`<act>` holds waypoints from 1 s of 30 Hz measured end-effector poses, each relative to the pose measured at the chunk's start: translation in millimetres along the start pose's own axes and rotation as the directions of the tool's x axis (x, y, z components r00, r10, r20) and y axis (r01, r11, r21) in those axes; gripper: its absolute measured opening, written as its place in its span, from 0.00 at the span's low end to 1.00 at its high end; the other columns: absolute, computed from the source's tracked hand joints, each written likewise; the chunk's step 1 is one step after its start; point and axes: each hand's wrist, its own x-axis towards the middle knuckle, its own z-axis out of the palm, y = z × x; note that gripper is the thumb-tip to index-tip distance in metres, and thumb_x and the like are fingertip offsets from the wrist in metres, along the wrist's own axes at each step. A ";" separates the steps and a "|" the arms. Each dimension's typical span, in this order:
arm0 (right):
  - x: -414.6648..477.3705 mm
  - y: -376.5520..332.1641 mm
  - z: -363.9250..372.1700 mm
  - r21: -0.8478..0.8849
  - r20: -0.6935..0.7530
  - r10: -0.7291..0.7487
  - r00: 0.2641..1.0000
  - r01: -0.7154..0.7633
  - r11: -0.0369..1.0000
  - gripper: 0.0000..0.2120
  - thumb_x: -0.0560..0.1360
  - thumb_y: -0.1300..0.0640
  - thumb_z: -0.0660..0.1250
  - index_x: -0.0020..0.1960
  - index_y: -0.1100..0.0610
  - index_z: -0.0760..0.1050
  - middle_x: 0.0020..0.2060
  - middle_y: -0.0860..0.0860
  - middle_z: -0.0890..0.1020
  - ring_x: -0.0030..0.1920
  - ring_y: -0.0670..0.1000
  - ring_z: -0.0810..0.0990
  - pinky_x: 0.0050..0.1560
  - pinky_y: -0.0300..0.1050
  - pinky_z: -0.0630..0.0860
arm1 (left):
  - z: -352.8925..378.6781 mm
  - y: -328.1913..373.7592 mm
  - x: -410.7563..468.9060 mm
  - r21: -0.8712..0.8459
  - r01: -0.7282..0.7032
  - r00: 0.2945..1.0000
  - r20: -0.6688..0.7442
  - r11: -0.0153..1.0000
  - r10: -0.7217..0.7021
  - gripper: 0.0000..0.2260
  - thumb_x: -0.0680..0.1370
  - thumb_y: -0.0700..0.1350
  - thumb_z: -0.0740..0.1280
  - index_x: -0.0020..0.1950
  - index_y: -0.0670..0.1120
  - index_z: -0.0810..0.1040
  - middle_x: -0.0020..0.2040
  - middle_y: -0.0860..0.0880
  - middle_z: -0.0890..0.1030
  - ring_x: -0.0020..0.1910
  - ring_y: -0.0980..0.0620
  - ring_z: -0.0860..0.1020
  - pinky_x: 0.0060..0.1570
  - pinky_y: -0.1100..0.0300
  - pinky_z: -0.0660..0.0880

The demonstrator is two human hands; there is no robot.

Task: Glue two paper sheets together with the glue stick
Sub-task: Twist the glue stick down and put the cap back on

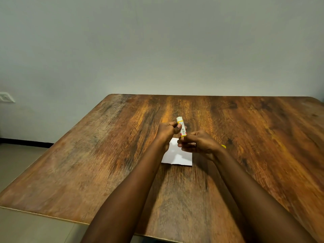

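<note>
A small white and yellow glue stick is held upright above the table, its white glue end showing at the top. My left hand pinches its upper body. My right hand holds its yellow base with the fingertips. Below both hands a white paper sheet lies flat on the wooden table; the hands hide its far part, so I cannot tell if it is one sheet or two. A small yellow piece, likely the cap, peeks out behind my right wrist.
The table's left edge runs diagonally, with tiled floor beyond it. A grey wall stands right behind the far edge, with a wall socket at the left.
</note>
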 end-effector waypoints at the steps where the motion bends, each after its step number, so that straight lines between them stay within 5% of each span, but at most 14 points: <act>1: -0.7 -0.4 -1.1 -0.010 -0.023 -0.006 1.000 0.006 1.000 0.05 0.72 0.65 0.69 0.46 0.68 0.80 0.41 0.60 0.83 0.40 0.52 0.84 0.42 0.41 0.82 | 0.1 -0.4 -0.8 0.000 0.001 1.000 0.002 1.000 -0.001 0.13 0.77 0.33 0.63 0.60 0.32 0.76 0.57 0.36 0.80 0.57 0.44 0.78 0.60 0.52 0.74; 4: -1.1 -2.1 2.4 -0.115 -0.168 -0.042 0.985 0.022 0.993 0.11 0.66 0.66 0.74 0.45 0.69 0.78 0.40 0.61 0.83 0.37 0.51 0.84 0.37 0.40 0.81 | 4.3 -1.8 -4.5 0.010 -0.012 1.000 0.005 1.000 0.012 0.13 0.76 0.34 0.65 0.60 0.33 0.77 0.57 0.39 0.81 0.56 0.44 0.79 0.51 0.60 0.76; 8: 0.8 -0.6 14.8 -0.226 -0.321 -0.131 0.938 0.059 0.972 0.16 0.64 0.66 0.76 0.46 0.65 0.72 0.44 0.62 0.81 0.41 0.55 0.82 0.38 0.42 0.79 | 8.6 -0.7 -8.0 0.012 -0.030 1.000 -0.007 0.999 0.031 0.13 0.76 0.34 0.65 0.59 0.34 0.77 0.50 0.45 0.80 0.43 0.55 0.78 0.33 0.72 0.74; 14: -2.1 -1.9 9.3 0.055 -0.012 -0.006 1.000 0.007 0.998 0.12 0.74 0.65 0.67 0.56 0.67 0.75 0.45 0.57 0.82 0.44 0.53 0.82 0.44 0.43 0.80 | -0.2 3.5 -5.2 0.012 -0.023 1.000 -0.017 1.000 0.023 0.12 0.77 0.34 0.63 0.59 0.33 0.77 0.56 0.39 0.81 0.50 0.49 0.78 0.49 0.61 0.76; 18: -0.1 -1.8 8.6 0.145 -0.046 0.010 0.999 -0.004 0.989 0.08 0.73 0.67 0.64 0.49 0.70 0.78 0.38 0.59 0.84 0.37 0.52 0.84 0.39 0.42 0.81 | -0.9 3.0 -5.4 0.029 -0.037 0.999 -0.018 0.999 0.037 0.12 0.77 0.35 0.63 0.59 0.34 0.78 0.56 0.40 0.81 0.48 0.52 0.78 0.48 0.62 0.75; 21: 2.9 -1.4 8.8 -0.002 -0.173 -0.039 0.984 0.039 0.999 0.10 0.66 0.67 0.73 0.46 0.70 0.79 0.35 0.58 0.84 0.33 0.50 0.84 0.35 0.39 0.80 | 1.1 0.7 -4.8 0.069 -0.060 0.998 -0.028 0.996 0.062 0.12 0.77 0.34 0.64 0.60 0.34 0.77 0.57 0.40 0.81 0.52 0.49 0.79 0.44 0.65 0.75; 25: 10.8 2.0 17.2 -0.428 -0.380 -0.204 0.902 0.024 0.904 0.17 0.63 0.56 0.78 0.45 0.64 0.78 0.34 0.54 0.81 0.34 0.51 0.79 0.38 0.45 0.75 | 8.7 -0.8 -4.5 0.074 -0.084 0.996 -0.030 0.994 0.087 0.12 0.76 0.34 0.64 0.59 0.34 0.77 0.53 0.43 0.81 0.49 0.50 0.78 0.37 0.69 0.76; 30: 11.2 0.6 9.7 -0.257 -0.156 -0.131 0.979 0.088 0.963 0.20 0.69 0.58 0.74 0.55 0.68 0.74 0.42 0.54 0.80 0.42 0.51 0.79 0.43 0.45 0.75 | 6.7 2.7 0.7 0.035 -0.047 0.999 -0.022 0.998 0.047 0.11 0.77 0.36 0.63 0.58 0.34 0.78 0.54 0.39 0.82 0.46 0.51 0.79 0.37 0.67 0.78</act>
